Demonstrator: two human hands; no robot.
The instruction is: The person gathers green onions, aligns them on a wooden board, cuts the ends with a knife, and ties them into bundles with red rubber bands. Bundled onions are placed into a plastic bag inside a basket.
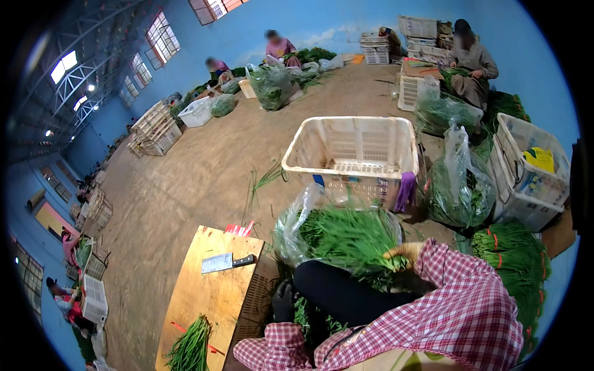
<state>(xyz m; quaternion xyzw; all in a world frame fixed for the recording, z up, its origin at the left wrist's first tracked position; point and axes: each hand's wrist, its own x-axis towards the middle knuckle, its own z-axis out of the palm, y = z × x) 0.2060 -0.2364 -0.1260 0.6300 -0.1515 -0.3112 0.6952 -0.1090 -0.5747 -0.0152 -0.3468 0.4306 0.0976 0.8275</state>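
My right hand [404, 254], in a tan glove, grips the stem ends of a bunch of long green leafy stalks [355, 232], blurred and fanned out above an open clear plastic bag [293, 227]. My left hand [283, 299], in a black glove, hangs low beside my knee, near loose greens; whether its fingers hold anything cannot be made out. Left of it a cleaver [227, 262] with a black handle lies on a wooden board [211, 290]. A cut bundle of green stalks [191, 345] and red ties [177, 326] rest at the board's near end.
A large white plastic crate [350, 174] with a purple cloth [406, 191] stands ahead. To the right are a filled plastic bag [461, 190], stacked crates [533, 162] and tied green bundles [510, 259]. Several people sit farther off among greens, including one person [473, 62] at upper right.
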